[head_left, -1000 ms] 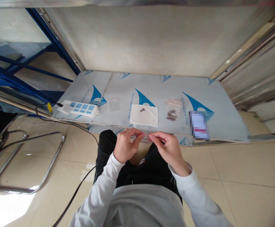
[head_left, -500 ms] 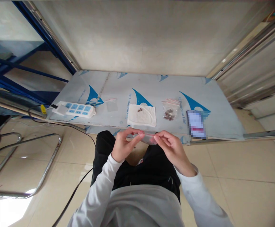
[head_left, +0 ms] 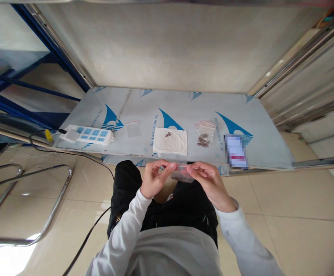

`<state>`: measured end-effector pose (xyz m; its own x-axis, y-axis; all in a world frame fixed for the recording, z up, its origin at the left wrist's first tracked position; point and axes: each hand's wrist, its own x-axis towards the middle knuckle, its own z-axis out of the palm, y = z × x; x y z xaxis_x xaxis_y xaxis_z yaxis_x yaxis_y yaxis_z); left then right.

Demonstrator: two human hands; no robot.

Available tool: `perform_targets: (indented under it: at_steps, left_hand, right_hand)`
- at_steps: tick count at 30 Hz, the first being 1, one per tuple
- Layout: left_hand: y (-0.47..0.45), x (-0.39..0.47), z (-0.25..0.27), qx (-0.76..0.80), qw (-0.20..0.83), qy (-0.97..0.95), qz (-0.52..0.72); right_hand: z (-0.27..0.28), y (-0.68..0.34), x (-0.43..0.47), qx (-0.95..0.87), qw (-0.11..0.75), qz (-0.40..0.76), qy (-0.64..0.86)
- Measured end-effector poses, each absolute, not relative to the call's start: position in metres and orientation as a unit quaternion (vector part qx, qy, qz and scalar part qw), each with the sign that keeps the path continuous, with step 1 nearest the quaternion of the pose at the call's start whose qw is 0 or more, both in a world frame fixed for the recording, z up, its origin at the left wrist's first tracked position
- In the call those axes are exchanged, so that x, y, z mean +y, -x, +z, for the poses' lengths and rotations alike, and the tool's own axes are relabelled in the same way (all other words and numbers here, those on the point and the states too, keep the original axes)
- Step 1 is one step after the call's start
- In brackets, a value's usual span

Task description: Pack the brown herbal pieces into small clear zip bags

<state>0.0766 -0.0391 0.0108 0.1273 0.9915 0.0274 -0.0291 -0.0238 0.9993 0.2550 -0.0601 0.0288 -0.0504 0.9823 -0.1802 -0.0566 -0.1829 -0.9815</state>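
Observation:
Between my hands hangs a small clear zip-lock bag [head_left: 183, 175] with a reddish strip along its top. My left hand [head_left: 156, 177] pinches the strip's left end between thumb and fingers. At the other end my right hand [head_left: 209, 180] grips the same strip. Both hands are over my lap, just in front of the table edge. Beyond them a white cloth pad [head_left: 171, 145] lies on the table with a small dark screw [head_left: 167, 134] on it. To its right rests a zip-lock bag of screws [head_left: 203, 138].
A film-covered metal table [head_left: 132, 149] spans the view. On its left lie a white power strip [head_left: 93, 135] with a black cable and a flat clear bag [head_left: 134, 129]. A phone [head_left: 236, 151] sits at the right front edge. A metal-framed chair [head_left: 66, 184] stands left.
The right hand has shifted slightly left, bringing the hands a little closer together. More of the bag shows below the strip. The camera view has moved slightly.

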Motion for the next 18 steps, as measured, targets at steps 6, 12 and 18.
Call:
perform_targets:
  at_steps: [6,12,18]
  left_hand:
    - [-0.0755,-0.0366,0.0126,0.457,0.518,-0.541,0.48]
    - [-0.0778,-0.0345,0.0177,0.463,0.496,-0.555,0.481]
    - [-0.0767,-0.0377,0.0128,0.477,0.507,-0.554,0.457]
  right_hand:
    - [0.0314,-0.2552,-0.0539,-0.464,0.455,0.567,0.506]
    - [0.0294,-0.2517,-0.0525,-0.498,0.466,0.527,0.507]
    - [0.0252,-0.2472,-0.0612,-0.508,0.461,0.514,0.515]
